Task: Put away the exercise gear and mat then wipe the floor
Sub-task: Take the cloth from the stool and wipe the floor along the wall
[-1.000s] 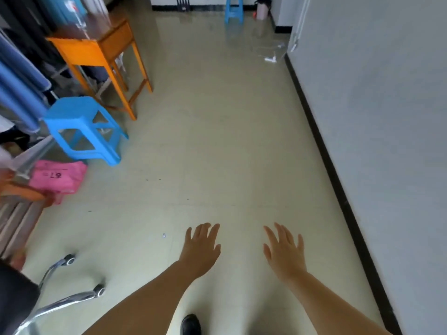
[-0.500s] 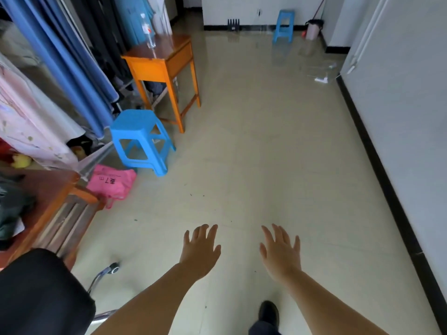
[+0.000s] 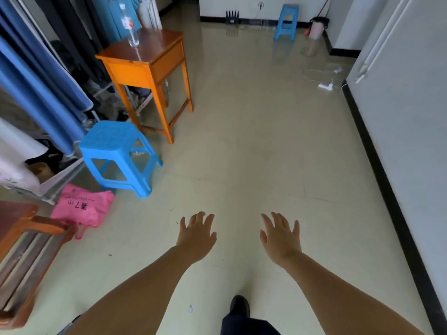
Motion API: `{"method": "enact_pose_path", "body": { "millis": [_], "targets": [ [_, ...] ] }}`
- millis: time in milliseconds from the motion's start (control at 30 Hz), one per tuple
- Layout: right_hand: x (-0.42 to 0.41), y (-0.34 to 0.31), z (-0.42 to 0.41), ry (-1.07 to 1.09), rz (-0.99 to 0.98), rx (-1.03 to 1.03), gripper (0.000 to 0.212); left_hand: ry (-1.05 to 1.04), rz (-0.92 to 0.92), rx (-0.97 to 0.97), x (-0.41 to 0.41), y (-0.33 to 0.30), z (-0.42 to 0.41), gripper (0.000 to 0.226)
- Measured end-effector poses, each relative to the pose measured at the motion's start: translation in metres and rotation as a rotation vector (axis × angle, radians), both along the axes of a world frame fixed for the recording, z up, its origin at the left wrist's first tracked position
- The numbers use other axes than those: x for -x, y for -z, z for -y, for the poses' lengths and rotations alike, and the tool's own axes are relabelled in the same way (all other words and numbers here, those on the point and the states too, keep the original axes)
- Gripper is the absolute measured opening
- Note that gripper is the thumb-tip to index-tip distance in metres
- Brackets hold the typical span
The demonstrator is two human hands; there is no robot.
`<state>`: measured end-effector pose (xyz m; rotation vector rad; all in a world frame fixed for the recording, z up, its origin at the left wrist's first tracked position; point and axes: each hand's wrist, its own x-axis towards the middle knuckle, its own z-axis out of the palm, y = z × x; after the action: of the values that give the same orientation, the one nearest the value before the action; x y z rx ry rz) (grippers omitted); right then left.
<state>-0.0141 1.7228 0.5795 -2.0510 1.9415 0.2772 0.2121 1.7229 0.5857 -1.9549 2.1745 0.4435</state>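
A pale cream floor [image 3: 254,153] is seen. Beside the orange table [image 3: 145,66], a bright blue stool [image 3: 116,146] is found, and beyond the stool, a pink bag [image 3: 82,209] printed with dark characters. A black baseboard [image 3: 387,197] is shown.

Both forearms are bare to the bottom edge of the view, with no sleeves, and the left hand [image 3: 196,234] and right hand [image 3: 280,236] are bare too. Lower down show a dark trouser leg [image 3: 246,326] and a black rounded shoe toe [image 3: 239,305].
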Motion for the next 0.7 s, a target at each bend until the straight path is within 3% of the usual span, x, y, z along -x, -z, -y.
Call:
{"method": "enact_pose_path", "body": {
  "millis": [367,700],
  "targets": [
    [-0.081,0.020,0.250,-0.123,-0.044,-0.073,0.052,-0.147,-0.006,-0.084,-0.088,0.028,0.228,0.053],
    [-0.160,-0.001,0.490,0.065,0.040,-0.059,0.053,-0.061,0.022,-0.051,-0.156,0.003,0.499,0.052]
  ]
}}
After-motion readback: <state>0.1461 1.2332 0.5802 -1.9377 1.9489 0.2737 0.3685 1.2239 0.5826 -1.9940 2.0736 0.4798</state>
